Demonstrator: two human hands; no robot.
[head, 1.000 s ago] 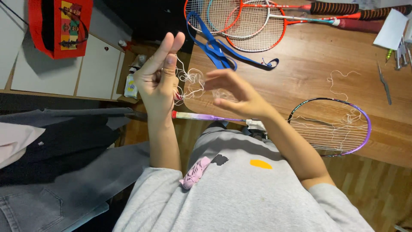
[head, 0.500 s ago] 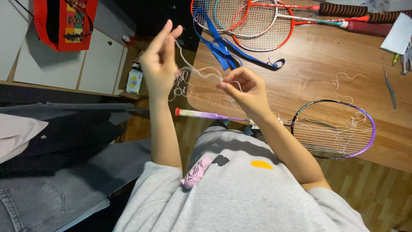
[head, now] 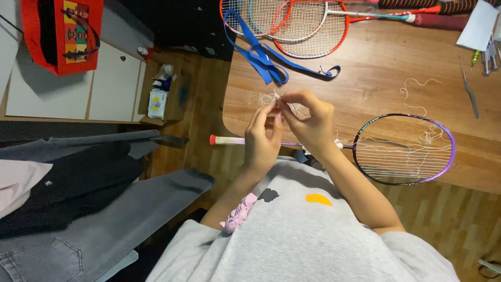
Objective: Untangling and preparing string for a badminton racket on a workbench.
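Observation:
My left hand [head: 262, 137] and my right hand [head: 308, 119] meet in front of me, fingertips pinched together on a tangle of thin white string [head: 271, 97]. Below them a purple-framed badminton racket [head: 404, 149] lies on the wooden table [head: 376, 78], its strings cut and loose, its white and red handle [head: 227, 140] jutting past the table's left edge. More loose string [head: 415, 89] lies on the table beyond the racket head.
Red and orange rackets [head: 297, 23] and a blue strap [head: 261, 55] lie at the table's far side. Small tools [head: 469, 94] and white paper [head: 477, 26] sit at the right. A red bag [head: 65, 31] hangs on white cabinets, and clothes [head: 78, 183] lie at the left.
My left hand, raised high with string stretched between both hands, has come down to meet my right hand. The string is now bunched at the fingertips.

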